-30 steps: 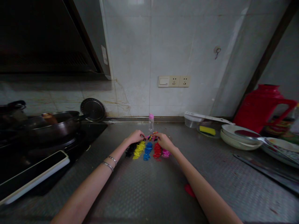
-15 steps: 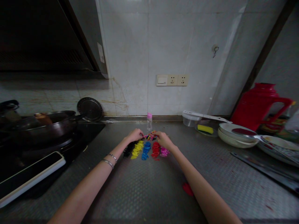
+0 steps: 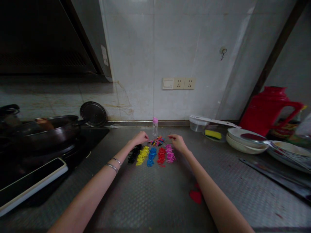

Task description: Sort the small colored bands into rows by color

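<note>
A mixed heap of small coloured rubber bands (image 3: 156, 141) lies on the metal counter. In front of it are separate piles: black bands (image 3: 134, 154), yellow bands (image 3: 142, 155), blue bands (image 3: 152, 157), red bands (image 3: 161, 156) and pink bands (image 3: 170, 153). My left hand (image 3: 140, 138) is closed in a pinch at the heap's left side, above the black pile. To the right of the heap, over the far end of the pink pile, my right hand (image 3: 178, 143) has its fingertips together. Whatever either pinch holds is too small to make out. A clear bottle with a pink cap (image 3: 155, 126) stands behind the heap.
A red object (image 3: 195, 196) lies by my right forearm. At left are a phone (image 3: 34, 184) and a pan (image 3: 48, 129) on the stove. Stacked bowls (image 3: 245, 142), a yellow sponge (image 3: 213, 134), a plastic tub (image 3: 198, 124) and a red thermos (image 3: 267, 111) stand at right.
My right hand has drawn away from the mixed heap to the right, uncovering more of the heap and the pink pile. My left hand has shifted slightly left.
</note>
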{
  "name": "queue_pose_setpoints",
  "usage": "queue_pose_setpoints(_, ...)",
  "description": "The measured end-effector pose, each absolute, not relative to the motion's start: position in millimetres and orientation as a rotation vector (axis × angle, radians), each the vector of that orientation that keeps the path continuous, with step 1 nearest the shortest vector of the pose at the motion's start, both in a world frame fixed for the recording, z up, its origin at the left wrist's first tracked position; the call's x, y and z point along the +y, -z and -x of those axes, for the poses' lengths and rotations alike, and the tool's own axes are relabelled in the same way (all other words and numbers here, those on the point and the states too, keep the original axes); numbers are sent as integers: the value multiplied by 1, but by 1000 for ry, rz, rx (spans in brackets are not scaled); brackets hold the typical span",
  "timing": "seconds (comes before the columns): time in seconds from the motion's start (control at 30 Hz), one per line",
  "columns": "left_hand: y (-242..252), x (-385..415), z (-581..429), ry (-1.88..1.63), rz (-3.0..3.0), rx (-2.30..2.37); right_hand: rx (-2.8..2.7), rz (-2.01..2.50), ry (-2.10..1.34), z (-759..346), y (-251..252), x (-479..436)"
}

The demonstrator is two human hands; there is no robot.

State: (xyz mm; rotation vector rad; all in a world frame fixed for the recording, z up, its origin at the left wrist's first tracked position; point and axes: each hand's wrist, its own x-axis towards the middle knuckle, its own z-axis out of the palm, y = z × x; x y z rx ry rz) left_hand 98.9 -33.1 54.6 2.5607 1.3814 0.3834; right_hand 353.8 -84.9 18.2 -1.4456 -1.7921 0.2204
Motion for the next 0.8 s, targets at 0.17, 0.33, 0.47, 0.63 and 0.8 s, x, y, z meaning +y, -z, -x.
queue_pose_setpoints(0.17,-65,-39,-126,-414,-2571,1246,-1677,1487,-219,-370,-8,-80)
queue_pose_setpoints(0.33,-65,-47,-166,-368,-2590,1108,-1609,1485,-215,-372,-7,-78)
queue_pose_setpoints(0.47,-61,-51,-189,-347,-2612,1090,-1622,1466,-226,-369,-9,-77)
queue_pose_setpoints(0.63,-53,-53,-202,-379,-2711,937,-1624,1472,-234,-366,-11,-77)
queue_pose_setpoints(0.8,-53,-52,-189,-428,-2541,958,-1628,1456,-210,-366,-11,-78)
